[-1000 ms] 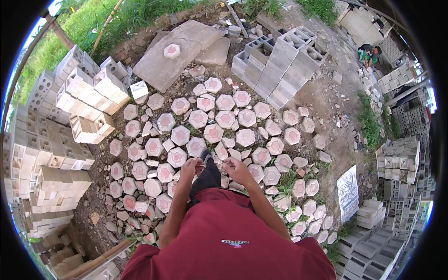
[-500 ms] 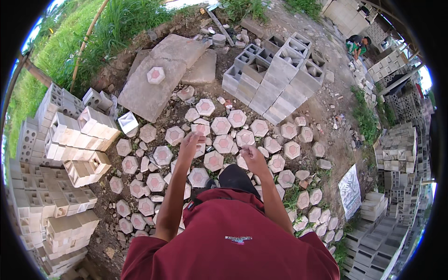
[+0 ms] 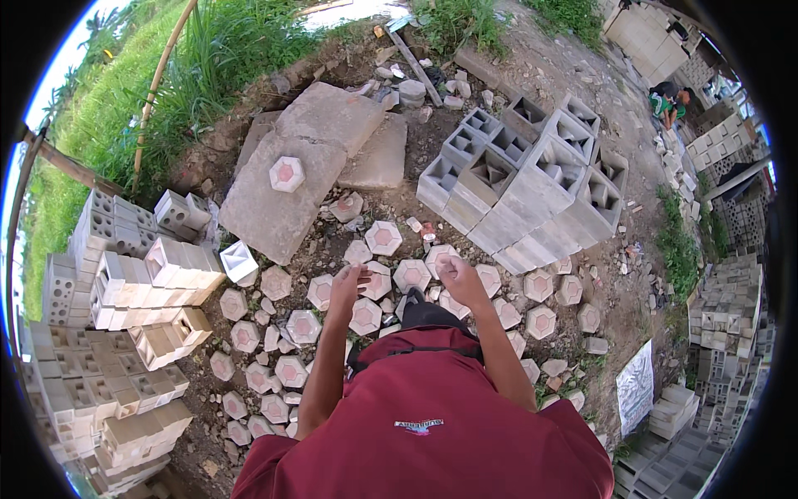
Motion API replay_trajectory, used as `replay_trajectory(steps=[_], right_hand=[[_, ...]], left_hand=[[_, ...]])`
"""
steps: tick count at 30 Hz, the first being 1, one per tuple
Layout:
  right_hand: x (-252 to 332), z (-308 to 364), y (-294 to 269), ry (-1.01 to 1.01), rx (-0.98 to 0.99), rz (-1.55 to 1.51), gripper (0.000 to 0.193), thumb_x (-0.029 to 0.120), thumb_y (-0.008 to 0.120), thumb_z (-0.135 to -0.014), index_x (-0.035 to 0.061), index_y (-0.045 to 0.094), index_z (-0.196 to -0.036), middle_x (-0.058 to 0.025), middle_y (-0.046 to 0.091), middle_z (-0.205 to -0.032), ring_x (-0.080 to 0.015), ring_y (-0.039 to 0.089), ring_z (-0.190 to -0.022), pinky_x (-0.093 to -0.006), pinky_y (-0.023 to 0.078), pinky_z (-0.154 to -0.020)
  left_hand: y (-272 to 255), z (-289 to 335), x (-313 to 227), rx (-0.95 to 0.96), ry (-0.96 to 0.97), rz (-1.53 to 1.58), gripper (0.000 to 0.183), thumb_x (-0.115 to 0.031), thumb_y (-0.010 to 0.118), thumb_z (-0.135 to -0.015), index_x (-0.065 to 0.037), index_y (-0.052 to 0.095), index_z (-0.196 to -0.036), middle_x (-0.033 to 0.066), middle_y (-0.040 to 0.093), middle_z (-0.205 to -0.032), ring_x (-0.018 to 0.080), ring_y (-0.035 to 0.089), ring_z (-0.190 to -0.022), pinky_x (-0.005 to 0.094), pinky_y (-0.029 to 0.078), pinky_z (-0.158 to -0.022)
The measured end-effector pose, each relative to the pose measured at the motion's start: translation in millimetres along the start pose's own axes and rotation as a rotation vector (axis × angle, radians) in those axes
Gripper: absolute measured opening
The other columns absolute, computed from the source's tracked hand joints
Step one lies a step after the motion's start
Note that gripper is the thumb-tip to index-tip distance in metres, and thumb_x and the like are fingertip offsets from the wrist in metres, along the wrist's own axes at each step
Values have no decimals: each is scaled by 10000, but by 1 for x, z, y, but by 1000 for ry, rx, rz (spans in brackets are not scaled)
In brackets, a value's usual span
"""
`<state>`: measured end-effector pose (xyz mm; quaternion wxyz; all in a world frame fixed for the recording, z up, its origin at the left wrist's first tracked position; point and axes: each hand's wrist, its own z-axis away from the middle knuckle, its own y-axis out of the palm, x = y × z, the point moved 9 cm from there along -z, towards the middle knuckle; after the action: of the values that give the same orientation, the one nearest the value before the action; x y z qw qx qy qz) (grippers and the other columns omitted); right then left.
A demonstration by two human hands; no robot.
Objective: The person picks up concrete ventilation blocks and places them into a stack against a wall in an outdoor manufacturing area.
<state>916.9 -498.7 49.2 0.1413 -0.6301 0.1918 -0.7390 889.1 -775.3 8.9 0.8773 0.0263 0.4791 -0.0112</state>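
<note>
My left hand hangs over the hexagonal paving stones, its fingers loosely bent and a little apart, with nothing in it. To its right is my right hand, also holding nothing, its fingers loosely curled but not closed. Both appear raised above the ground. Between them lies a grey hexagonal paver with a pinkish centre. Another such paver is farther ahead. On a large cracked concrete slab at the front left rests a single hexagonal paver.
Grey hollow blocks stand stacked ahead on the right. More blocks are piled along the left side, and others on the far right. A white sack lies on the right. A person bends down in the far right distance.
I have moved forward: the slab, the block stack and the pavers now appear lower in view. Both hands stay raised and free of any object.
</note>
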Motion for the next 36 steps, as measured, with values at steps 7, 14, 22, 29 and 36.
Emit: replay_trajectory(steps=[7,14,22,29,36], right_hand=[[55,-161,-17,-145,147,-10,386,250,599,-846,-21,557,-1118,-177,664,-917,-257,660,-830,-343,510,-754],[53,-263,-14,-39,184,-125,363,247,588,-863,-19,560,-1109,-135,643,-919,-199,636,-833,-320,498,-755],[11,-420,-41,143,3,-212,390,278,600,-869,-16,574,-1123,-148,655,-961,-193,640,-877,-311,498,-759],[42,-534,-70,180,-105,-348,321,214,581,-888,-20,577,-1107,-81,654,-926,-146,621,-826,-268,491,-737],[48,-586,-92,362,-140,-638,339,229,531,-939,-15,532,-1175,-119,636,-1063,-189,623,-958,-314,499,-808]], left_hand=[[27,-102,-138,3,302,31,331,-311,427,-972,-41,601,-1054,73,654,-988,148,618,-895,287,480,-788],[60,-190,-134,26,53,143,342,-313,427,-969,-35,598,-1069,92,656,-981,165,624,-905,301,484,-783],[89,-380,-237,176,53,37,337,-317,445,-963,-36,606,-1054,76,655,-978,156,621,-883,283,477,-774],[112,-513,-373,259,150,8,326,-308,460,-957,-36,607,-1060,66,648,-938,147,612,-866,280,469,-771],[177,-589,-422,361,133,-70,326,-311,466,-955,-34,610,-1052,86,655,-980,153,616,-875,287,472,-770]])
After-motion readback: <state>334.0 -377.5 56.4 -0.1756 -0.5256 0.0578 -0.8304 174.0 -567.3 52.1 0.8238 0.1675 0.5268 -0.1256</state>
